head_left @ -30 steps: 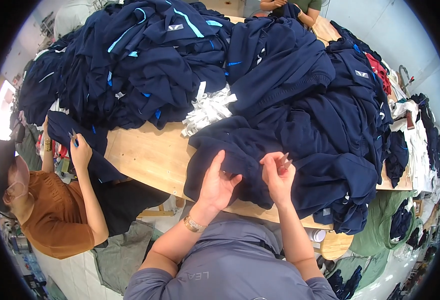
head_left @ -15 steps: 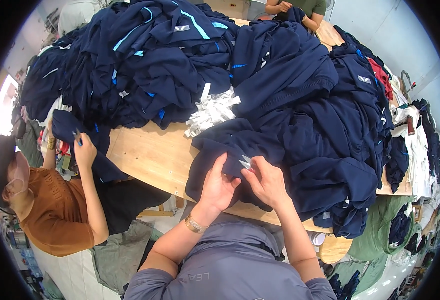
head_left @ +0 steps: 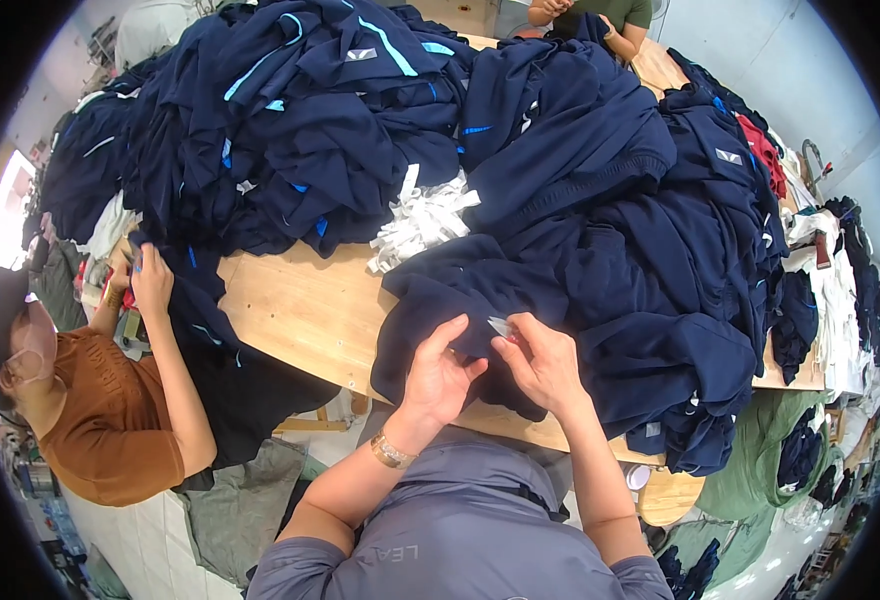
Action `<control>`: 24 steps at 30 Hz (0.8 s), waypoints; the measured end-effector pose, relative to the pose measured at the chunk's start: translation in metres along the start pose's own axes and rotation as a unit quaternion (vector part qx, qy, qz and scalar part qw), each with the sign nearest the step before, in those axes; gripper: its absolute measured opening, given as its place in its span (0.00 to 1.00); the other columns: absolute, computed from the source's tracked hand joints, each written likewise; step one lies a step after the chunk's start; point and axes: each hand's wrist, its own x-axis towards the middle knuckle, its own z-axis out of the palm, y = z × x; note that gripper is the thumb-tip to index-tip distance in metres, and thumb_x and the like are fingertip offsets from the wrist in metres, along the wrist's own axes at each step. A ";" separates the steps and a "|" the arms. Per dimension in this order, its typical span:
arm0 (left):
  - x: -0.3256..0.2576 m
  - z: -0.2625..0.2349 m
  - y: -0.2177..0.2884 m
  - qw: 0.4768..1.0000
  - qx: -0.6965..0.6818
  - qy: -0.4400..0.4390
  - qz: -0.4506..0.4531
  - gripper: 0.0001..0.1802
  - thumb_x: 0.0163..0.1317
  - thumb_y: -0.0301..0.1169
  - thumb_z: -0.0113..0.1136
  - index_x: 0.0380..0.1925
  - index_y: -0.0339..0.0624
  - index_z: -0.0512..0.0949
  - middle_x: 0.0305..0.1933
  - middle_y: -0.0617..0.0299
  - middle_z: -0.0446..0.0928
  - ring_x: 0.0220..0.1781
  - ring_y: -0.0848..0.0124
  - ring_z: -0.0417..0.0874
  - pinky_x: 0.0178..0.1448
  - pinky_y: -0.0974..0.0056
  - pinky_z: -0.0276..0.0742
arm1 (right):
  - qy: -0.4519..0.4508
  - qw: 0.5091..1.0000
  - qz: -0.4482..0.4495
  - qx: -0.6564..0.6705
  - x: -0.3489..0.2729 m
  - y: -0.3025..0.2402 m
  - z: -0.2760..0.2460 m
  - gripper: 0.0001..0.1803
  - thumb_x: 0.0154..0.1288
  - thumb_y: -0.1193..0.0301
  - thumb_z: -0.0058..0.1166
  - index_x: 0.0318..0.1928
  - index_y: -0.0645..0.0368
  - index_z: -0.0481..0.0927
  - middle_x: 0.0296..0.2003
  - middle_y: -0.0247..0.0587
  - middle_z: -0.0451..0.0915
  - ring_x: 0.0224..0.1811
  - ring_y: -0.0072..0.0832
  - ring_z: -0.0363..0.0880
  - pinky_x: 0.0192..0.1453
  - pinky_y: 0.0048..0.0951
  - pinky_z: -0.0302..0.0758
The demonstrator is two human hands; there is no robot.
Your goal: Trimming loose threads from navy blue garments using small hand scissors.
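Over the near edge of the cloth, my left hand [head_left: 436,378] is held with thumb and fingers apart and nothing visible in it. Just to its right, my right hand [head_left: 548,368] grips what look like small thread snips [head_left: 500,327], their pale pointed tip showing past the fingers. Beneath both hands lies a dark navy garment [head_left: 425,300], spread at the table's near side. Neither hand visibly grips the cloth.
Navy garments are heaped in a large pile [head_left: 360,130] across the wooden table [head_left: 295,305]. White strips [head_left: 425,220] lie bunched mid-table. A co-worker in brown [head_left: 110,420] handles navy cloth at left; another person [head_left: 625,25] is at the far side. Green sacking [head_left: 760,450] lies at right.
My hands have moved slightly apart, the right one a little to the right with the snips. The co-worker at left has drawn their hands and cloth leftward and lower.
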 end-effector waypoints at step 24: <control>0.007 -0.009 -0.020 0.991 0.046 -0.014 0.123 0.06 0.63 0.32 0.58 0.38 0.46 0.77 0.38 0.69 0.78 0.40 0.79 0.78 0.42 0.71 0.72 | -0.025 0.999 0.034 -0.014 -0.002 -0.006 0.003 0.15 0.60 0.59 0.55 0.32 0.58 0.74 0.19 0.41 0.76 0.20 0.38 0.77 0.22 0.32 0.69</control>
